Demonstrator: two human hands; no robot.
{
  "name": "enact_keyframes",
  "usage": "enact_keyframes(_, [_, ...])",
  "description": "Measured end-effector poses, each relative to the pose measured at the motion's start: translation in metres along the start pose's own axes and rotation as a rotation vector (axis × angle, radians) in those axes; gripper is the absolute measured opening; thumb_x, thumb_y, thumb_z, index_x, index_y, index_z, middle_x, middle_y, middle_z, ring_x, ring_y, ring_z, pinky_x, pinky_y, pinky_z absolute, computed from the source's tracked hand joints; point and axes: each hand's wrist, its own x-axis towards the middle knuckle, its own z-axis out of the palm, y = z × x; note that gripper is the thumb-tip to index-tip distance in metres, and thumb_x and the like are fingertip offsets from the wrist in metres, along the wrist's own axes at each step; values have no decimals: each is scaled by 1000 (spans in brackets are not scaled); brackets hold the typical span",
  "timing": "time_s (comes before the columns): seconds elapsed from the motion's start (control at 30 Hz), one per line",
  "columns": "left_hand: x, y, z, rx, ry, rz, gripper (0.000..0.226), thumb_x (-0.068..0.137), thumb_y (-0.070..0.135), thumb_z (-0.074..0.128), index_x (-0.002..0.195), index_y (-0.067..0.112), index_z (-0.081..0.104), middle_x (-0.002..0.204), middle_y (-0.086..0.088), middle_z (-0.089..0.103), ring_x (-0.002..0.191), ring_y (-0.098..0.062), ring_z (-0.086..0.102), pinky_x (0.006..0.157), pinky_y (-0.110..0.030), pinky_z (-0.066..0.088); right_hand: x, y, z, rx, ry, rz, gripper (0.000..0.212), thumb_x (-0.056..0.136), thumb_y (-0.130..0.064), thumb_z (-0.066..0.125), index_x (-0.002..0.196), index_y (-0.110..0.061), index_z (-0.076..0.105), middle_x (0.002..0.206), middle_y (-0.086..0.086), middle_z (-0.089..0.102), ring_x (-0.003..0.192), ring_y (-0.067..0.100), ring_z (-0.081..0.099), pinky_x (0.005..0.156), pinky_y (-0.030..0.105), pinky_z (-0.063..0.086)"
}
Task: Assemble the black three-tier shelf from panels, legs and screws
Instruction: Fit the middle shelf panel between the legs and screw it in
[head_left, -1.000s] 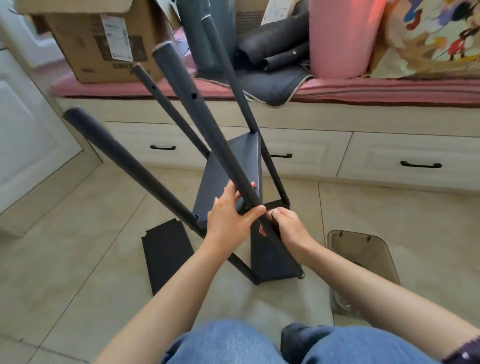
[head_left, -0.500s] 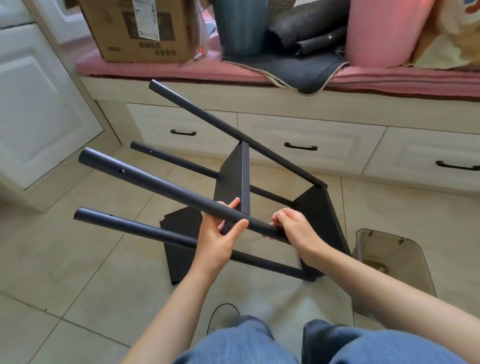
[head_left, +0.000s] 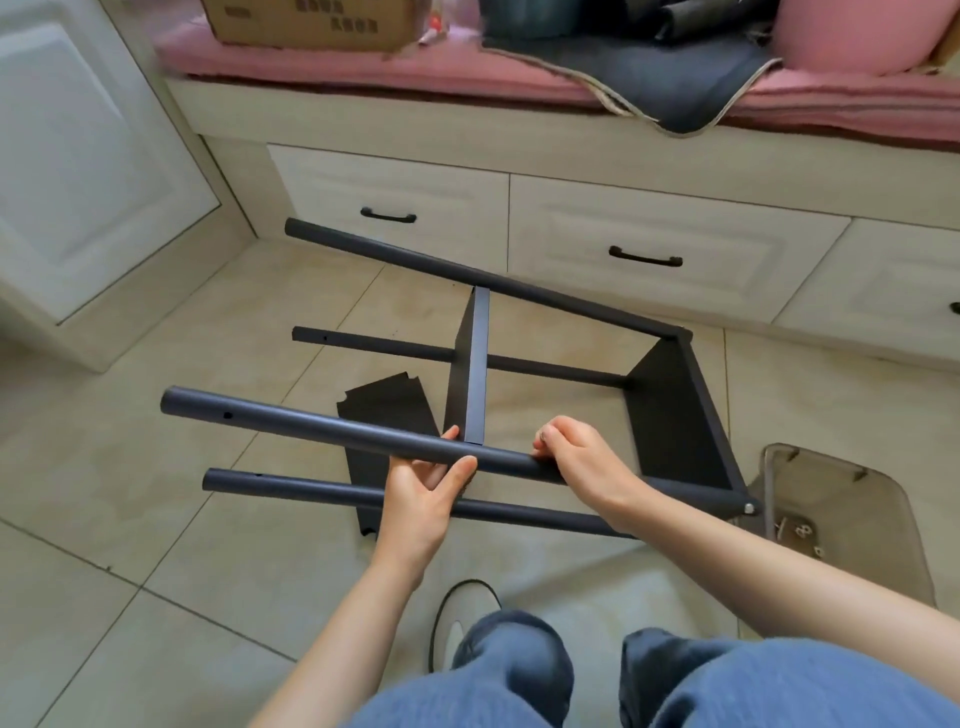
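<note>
- The black shelf (head_left: 675, 415) is lying on its side on the tiled floor (head_left: 156, 467), in the middle of the view, with its four legs pointing toward 9 o'clock.
- The left hand (head_left: 421, 488) is curling its fingers and thumb around the nearest top leg (head_left: 311, 431) from below.
- The right hand (head_left: 582, 462) is gripping the same leg from above, toward 3 o'clock of the left hand.
- A middle panel (head_left: 475, 374) is standing on edge between the legs.
- A loose black panel (head_left: 384, 410) is lying flat on the floor under the legs.
- A clear plastic box (head_left: 841, 509) is sitting at 4 o'clock, right beside the shelf.
</note>
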Motion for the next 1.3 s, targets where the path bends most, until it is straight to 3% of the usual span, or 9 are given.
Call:
enact_keyframes(0.33, [-10, -31, -10, 47, 106, -100, 40, 87, 22, 76, 125, 21, 62, 104, 24, 73, 98, 8, 67, 72, -4, 49, -1, 10, 21, -85, -56, 17, 29, 104, -21, 36, 81, -19, 55, 83, -2, 57, 79, 12, 52, 71, 25, 41])
enact_keyframes(0.43, [-14, -33, -12, 130, 160, -143, 30, 82, 30, 79, 108, 20, 67, 88, 21, 75, 90, 1, 70, 66, -7, 52, -1, 14, 24, -102, -59, 17, 30, 104, -20, 36, 80, -19, 54, 82, -3, 57, 80, 14, 52, 72, 26, 41])
enact_keyframes(0.53, [-20, -33, -13, 386, 243, -144, 26, 77, 48, 79, 88, 26, 71, 72, 17, 71, 80, -3, 69, 75, -18, 52, -2, 17, 28, -119, -68, 2, 30, 105, -21, 36, 80, -19, 54, 83, -2, 57, 79, 13, 51, 71, 25, 41])
enact_keyframes(0.77, [-24, -13, -24, 1297, 258, -95, 72, 75, 90, 41, 67, 25, 71, 66, 4, 68, 70, -21, 66, 77, -35, 53, -4, 20, 32, -165, -116, -7, 29, 105, -24, 35, 85, -18, 54, 87, 0, 56, 83, 16, 51, 78, 33, 41])
enact_keyframes(0.93, [-20, 11, -26, 1678, 261, 366, 62, 75, 79, 50, 62, 18, 59, 51, -1, 56, 52, -21, 43, 68, -35, 26, -3, 19, 32, -181, -135, -3, 28, 105, -24, 35, 86, -18, 54, 87, 1, 57, 83, 17, 52, 78, 33, 42])
enact_keyframes(1.03, [-3, 21, -33, 1683, 126, 646, 56, 67, 70, 63, 77, 16, 59, 73, -3, 58, 73, -27, 51, 71, -39, 25, -4, 18, 31, -187, -141, -6, 28, 106, -24, 34, 89, -16, 54, 89, 3, 57, 86, 20, 53, 82, 37, 44])
enact_keyframes(1.13, [17, 26, -39, 1644, -182, 662, 61, 74, 67, 70, 110, 18, 60, 117, -5, 56, 115, -30, 49, 89, -45, 32, -8, 21, 29, -194, -136, -26, 28, 106, -26, 32, 89, -17, 53, 89, 4, 58, 85, 21, 53, 82, 39, 45])
enact_keyframes(1.2, [28, 24, -42, 1660, -395, 600, 72, 86, 72, 49, 143, 29, 43, 156, -1, 31, 148, -28, 17, 111, -49, 21, -11, 26, 26, -184, -132, -52, 28, 106, -27, 32, 88, -19, 51, 88, 5, 58, 83, 21, 53, 81, 40, 45])
enact_keyframes(1.3, [43, 19, -37, 1709, -601, 618, 79, 89, 78, 14, 158, 41, 3, 166, 13, -16, 149, -17, -30, 122, -47, -10, -14, 34, 16, -190, -113, -93, 27, 106, -30, 31, 87, -21, 48, 84, 7, 59, 79, 24, 54, 77, 44, 46])
